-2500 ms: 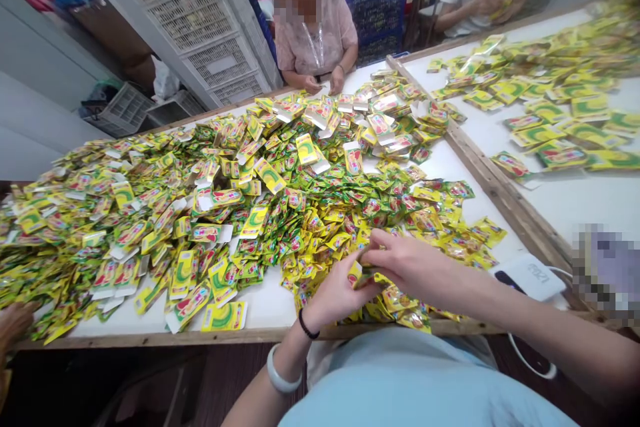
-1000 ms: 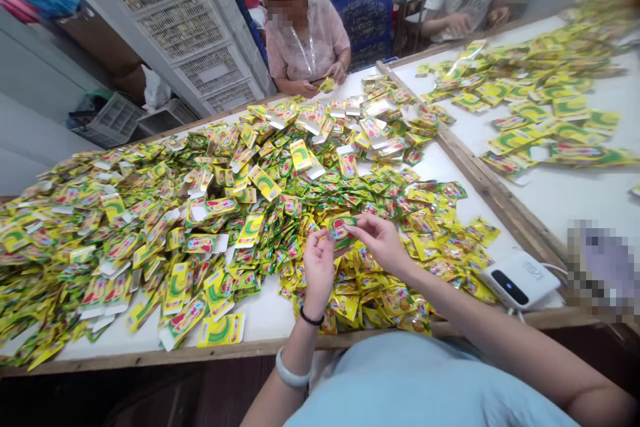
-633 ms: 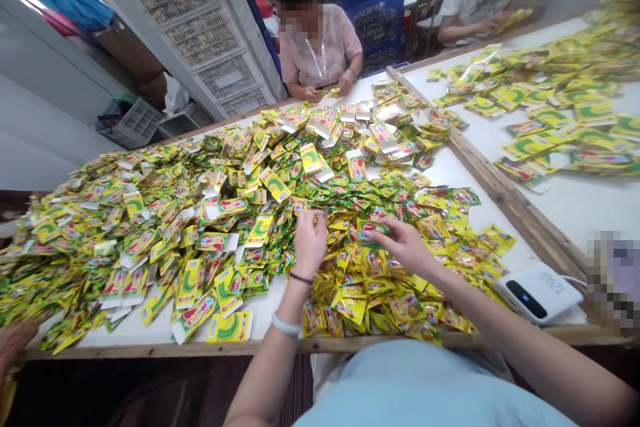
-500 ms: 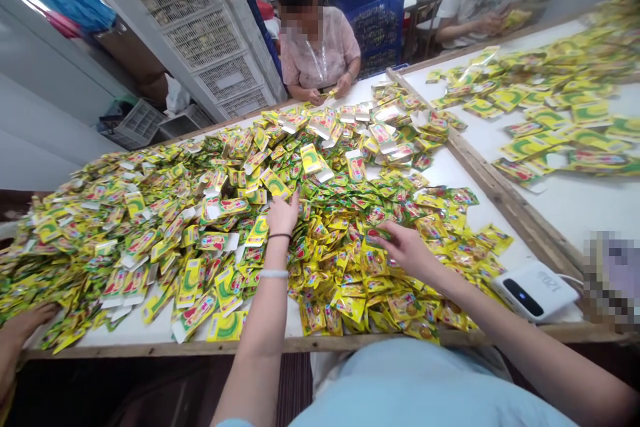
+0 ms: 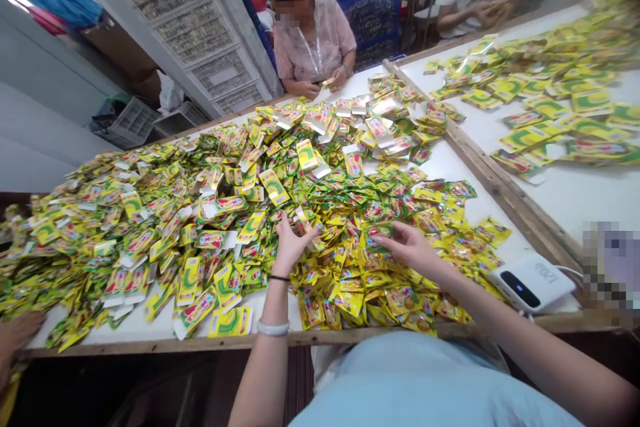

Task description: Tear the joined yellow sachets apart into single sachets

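Note:
My left hand (image 5: 294,243) is over the middle of a heap, with its thumb and fingers curved round a small narrow carton (image 5: 306,221) that shows a white edge. Part of that grip is hidden from me. A green and yellow sachet (image 5: 379,232) with a red print is pinched between the thumb and fingers of my right hand (image 5: 413,248), just above the loose yellow sachets (image 5: 350,280). Flat yellow-green cartons (image 5: 274,187), several with white flaps open, lie beyond and left of my left hand.
A wooden divider (image 5: 493,173) crosses the white table on the right, with more yellow packs (image 5: 545,113) past it. A white power bank (image 5: 534,285) with a cable sits near the front edge. Across the table a person (image 5: 315,47) handles packs; another person's hand (image 5: 23,330) is at far left.
My left hand has drawn back toward me and slightly right, its thumb now spread from the fingers with a carton between. My right hand has shifted slightly, showing more of its sachet.

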Demonstrator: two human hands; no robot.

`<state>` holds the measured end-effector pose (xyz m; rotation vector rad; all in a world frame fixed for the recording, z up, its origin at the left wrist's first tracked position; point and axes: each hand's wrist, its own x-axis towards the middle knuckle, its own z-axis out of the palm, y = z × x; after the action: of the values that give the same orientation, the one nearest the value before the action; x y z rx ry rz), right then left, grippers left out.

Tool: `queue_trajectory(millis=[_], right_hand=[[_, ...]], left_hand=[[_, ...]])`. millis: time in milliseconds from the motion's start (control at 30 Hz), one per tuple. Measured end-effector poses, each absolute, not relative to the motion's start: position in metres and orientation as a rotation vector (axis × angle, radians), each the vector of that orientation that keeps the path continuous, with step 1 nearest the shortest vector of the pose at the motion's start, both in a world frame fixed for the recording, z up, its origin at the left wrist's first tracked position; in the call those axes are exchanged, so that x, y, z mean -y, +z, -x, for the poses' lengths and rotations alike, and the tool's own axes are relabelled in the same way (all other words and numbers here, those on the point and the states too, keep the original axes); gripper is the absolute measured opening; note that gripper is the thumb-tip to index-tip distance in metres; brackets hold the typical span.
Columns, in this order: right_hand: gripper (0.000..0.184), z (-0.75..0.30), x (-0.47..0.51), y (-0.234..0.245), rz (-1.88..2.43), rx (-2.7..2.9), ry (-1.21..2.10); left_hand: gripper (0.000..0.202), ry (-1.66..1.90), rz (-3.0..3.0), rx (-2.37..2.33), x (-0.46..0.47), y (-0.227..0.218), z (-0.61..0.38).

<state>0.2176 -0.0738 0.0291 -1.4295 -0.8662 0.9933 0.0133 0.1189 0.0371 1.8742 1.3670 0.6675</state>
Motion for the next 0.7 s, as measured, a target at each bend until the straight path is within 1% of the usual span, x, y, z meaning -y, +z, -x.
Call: queue_trajectory(millis=[67,200,333,433,500,567,633,700], right_hand=[[0.04,-0.214,0.068,0.034,1.365,0.803,1.054],[0.036,-0.211,0.065,0.039,1.272,0.745,1.061],[0.034,-0.215,0.074,0.037,1.281,0.752,0.996],[0.034,-0.219,0.081,0.034,1.281,0.74,0.991],[0.033,-0.221,0.084,0.034,1.281,0.738,0.999],[0.031,-0.221,0.085,0.039,1.275,0.743,1.015],[0.029,-0.219,0.082,0.051,1.24,0.763,1.015],[0.028,-0.215,0.077,0.07,1.175,0.809,0.965]], left_hand=[[0.1,0.688,-2.041,-1.451,-0.108,0.033,-0.015],[0.093,0.503,-2.183,-1.571,-0.105,0.035,-0.02],[0.075,0.428,-2.286,-1.611,-0.109,0.035,-0.024],[0.057,0.489,-2.357,-1.579,-0.109,0.033,-0.026],[0.044,0.619,-2.344,-1.472,-0.106,0.035,-0.026],[0.032,0.765,-2.214,-1.25,-0.098,0.041,-0.025],[0.033,0.794,-1.995,-0.978,-0.086,0.053,-0.025],[0.037,0.642,-1.788,-0.755,-0.07,0.066,-0.027]])
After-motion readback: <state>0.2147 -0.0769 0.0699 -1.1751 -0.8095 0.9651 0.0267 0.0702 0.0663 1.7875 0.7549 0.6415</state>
